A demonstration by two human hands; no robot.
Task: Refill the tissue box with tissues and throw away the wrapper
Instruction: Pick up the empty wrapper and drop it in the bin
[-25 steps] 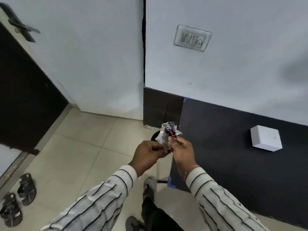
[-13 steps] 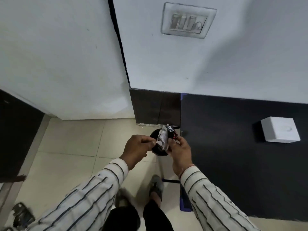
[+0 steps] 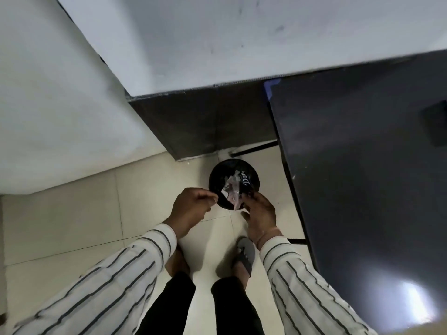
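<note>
The crumpled clear wrapper (image 3: pixel 233 189), with dark print and white lettering, hangs over the mouth of a round black bin (image 3: pixel 254 176) on the floor. My right hand (image 3: pixel 261 212) pinches the wrapper's lower right edge with its fingertips. My left hand (image 3: pixel 191 209) is curled closed just left of the wrapper, with a thin dark gap showing between its fingers and the wrapper's white corner. No tissue box is in view.
A dark table (image 3: pixel 362 177) runs along the right, its leg bar (image 3: pixel 254 148) behind the bin. A white wall with a dark skirting (image 3: pixel 200 122) stands behind. My feet in grey slippers (image 3: pixel 244 255) stand on the pale tiled floor (image 3: pixel 72 213).
My view has tipped down over the bin. Both hands have lowered the wrapper to the bin's mouth. The left hand's grip seems to have come off it.
</note>
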